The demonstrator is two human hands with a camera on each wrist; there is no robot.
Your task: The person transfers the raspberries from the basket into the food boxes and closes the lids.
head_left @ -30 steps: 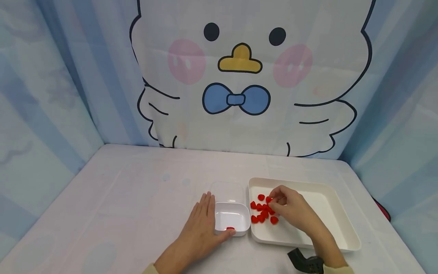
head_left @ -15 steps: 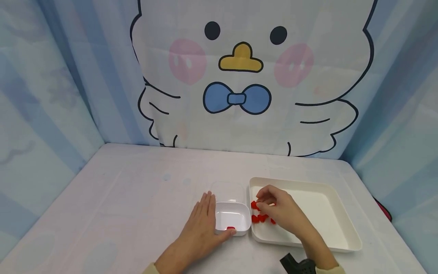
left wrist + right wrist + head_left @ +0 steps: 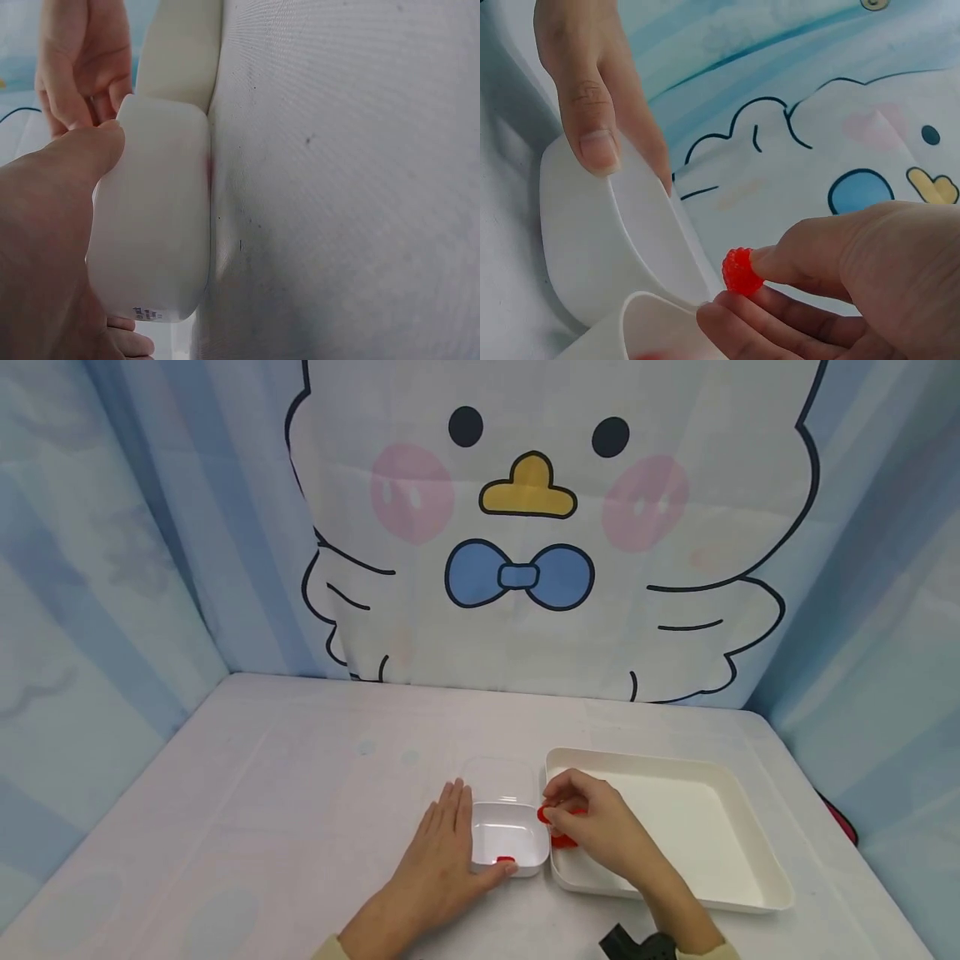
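Note:
A red raspberry [image 3: 740, 273] is pinched between the thumb and fingers of my right hand [image 3: 600, 825], above the tray's left edge beside the small white box [image 3: 495, 837]. More red raspberries [image 3: 564, 842] lie in the tray, mostly covered by that hand. My left hand [image 3: 437, 864] rests against the box, straight fingers along its left side and thumb on its near rim. One red piece [image 3: 506, 859] shows inside the box by the thumb. In the left wrist view, the box wall [image 3: 154, 210] stands upright on the table.
A cream tray [image 3: 697, 827] stands right of the box, its left side close against it. The box's clear lid [image 3: 498, 779] lies folded back behind it. A printed curtain [image 3: 525, 643] hangs at the table's far edge.
My right hand has moved left from the raspberries in the tray towards the box, carrying one raspberry. My left hand has stayed at the box.

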